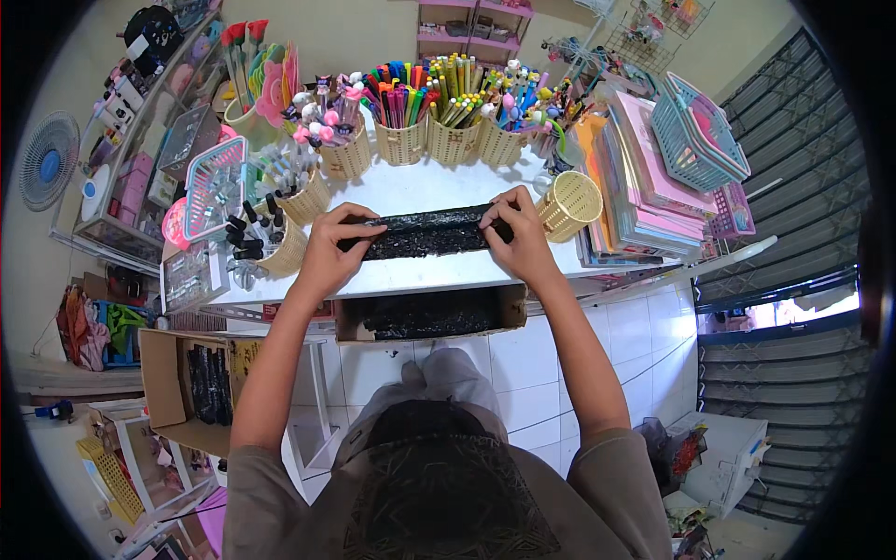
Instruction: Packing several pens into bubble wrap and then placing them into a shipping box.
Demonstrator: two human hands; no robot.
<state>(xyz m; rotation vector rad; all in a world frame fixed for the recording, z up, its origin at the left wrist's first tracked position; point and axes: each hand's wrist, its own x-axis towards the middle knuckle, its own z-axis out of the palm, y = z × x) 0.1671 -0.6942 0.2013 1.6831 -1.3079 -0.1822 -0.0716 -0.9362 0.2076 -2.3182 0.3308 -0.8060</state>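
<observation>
A long strip of black, glossy, crinkled material [427,234] lies across the front of the white table [413,192], with its far part folded or rolled along its length. My left hand [336,245] grips its left end between thumb and fingers. At the right end, my right hand [514,231] pinches the far edge. Just below the table's front edge, an open cardboard box [518,308] holds more of the black material [427,313]. Another open cardboard box [164,378] at the lower left contains several black wrapped bundles [208,385].
Woven cups of pens [400,143] line the table's back. An empty woven cup [570,203] stands right of my right hand, beside stacked folders and books [651,175] topped by a blue basket [700,133]. Cups with black-capped items [283,245] stand near my left hand.
</observation>
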